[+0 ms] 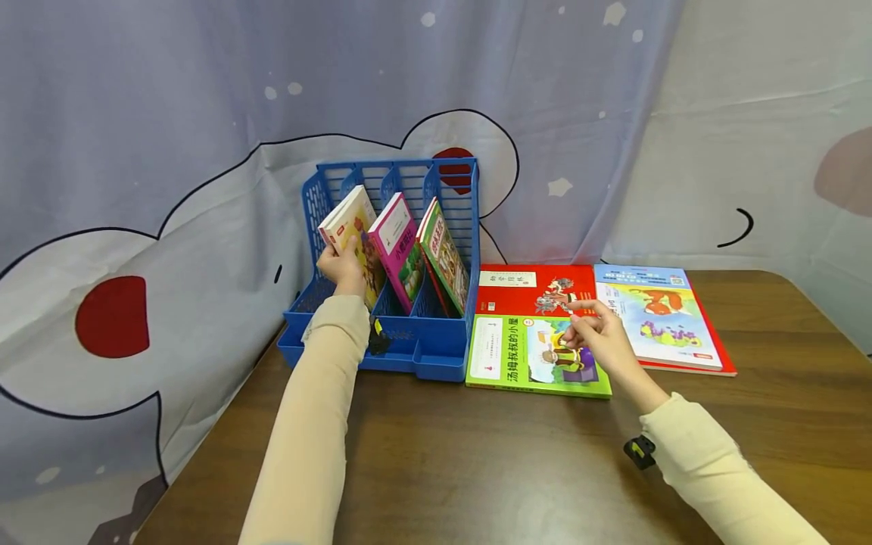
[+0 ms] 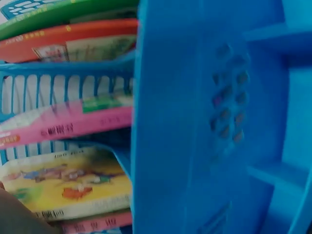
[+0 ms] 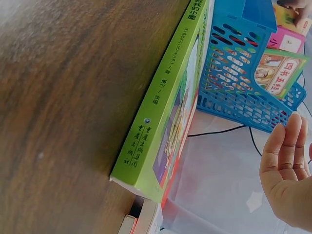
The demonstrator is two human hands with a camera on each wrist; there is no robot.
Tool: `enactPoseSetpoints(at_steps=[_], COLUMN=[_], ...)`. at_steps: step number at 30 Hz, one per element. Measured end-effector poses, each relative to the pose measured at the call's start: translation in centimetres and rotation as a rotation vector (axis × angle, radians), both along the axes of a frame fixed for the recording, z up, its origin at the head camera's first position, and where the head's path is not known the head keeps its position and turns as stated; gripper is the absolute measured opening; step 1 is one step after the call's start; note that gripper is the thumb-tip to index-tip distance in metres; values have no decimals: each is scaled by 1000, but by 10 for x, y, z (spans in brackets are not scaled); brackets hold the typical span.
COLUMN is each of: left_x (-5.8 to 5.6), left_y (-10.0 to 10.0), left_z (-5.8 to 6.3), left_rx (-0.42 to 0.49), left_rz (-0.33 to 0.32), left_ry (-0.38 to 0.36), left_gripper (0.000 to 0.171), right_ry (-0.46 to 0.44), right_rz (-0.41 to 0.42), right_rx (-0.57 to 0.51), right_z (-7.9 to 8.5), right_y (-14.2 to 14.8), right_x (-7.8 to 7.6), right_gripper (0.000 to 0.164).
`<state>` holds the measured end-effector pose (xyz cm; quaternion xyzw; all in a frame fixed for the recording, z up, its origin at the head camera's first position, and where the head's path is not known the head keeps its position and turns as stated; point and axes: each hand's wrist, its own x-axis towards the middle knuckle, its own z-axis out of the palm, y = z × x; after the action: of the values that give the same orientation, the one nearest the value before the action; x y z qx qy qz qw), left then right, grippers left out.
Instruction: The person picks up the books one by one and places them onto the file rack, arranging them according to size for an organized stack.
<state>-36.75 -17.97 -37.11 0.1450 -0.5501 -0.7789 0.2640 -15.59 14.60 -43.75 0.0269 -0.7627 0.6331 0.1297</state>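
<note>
My left hand (image 1: 343,266) grips a yellow picture-cover book (image 1: 366,246) in the left part of a blue file rack (image 1: 436,337), thumb over its cover. In the left wrist view, a pink spine shows beside the yellow book (image 2: 68,183). My right hand (image 1: 599,333) hangs above a green book (image 1: 487,356) with its fingers loosely bent and nothing in them. The right wrist view shows the right hand (image 3: 287,175) apart from the green book's spine (image 3: 156,102).
A magenta book (image 1: 395,246) and a green-edged book (image 1: 446,257) lean in the rack's other slots. On the brown table (image 1: 436,454), right of the rack, lie a red book (image 1: 504,299) and a blue-and-yellow picture book (image 1: 654,310). A patterned curtain (image 1: 204,76) hangs behind.
</note>
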Motion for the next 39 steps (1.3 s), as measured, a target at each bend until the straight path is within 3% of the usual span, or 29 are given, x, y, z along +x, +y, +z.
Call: enactPoseSetpoints(at_steps=[4, 11, 14, 20, 24, 28, 33, 39], left_x=[0, 6, 12, 24, 28, 28, 24, 11], left_y=[-8, -27, -33, -38, -38, -37, -33, -26], left_z=[-2, -12, -16, -20, -20, -21, -20, -17], left_rx=[-156, -710, -815, -924, -966, -945, -884, -818], left_rz=[-20, 32, 41, 29, -35, -61, -30, 20], left_ry=[-7, 73, 106, 10, -53, -67, -78, -102], left_gripper=[33, 31, 32, 33, 29, 23, 18, 18], right_ry=[2, 7, -5, 2, 12, -3, -21, -19], right_rz=[5, 1, 2, 10, 15, 18, 10, -2], right_rx=[-1, -9, -17, -27, -35, -51, -28, 3], right_z=[-2, -5, -7, -6, -5, -4, -3, 0], right_y=[-1, 0, 0, 0, 0, -2, -2, 0], right_x=[0, -1, -1, 0, -1, -1, 0, 0], right_gripper=[29, 28, 29, 29, 25, 20, 30, 33])
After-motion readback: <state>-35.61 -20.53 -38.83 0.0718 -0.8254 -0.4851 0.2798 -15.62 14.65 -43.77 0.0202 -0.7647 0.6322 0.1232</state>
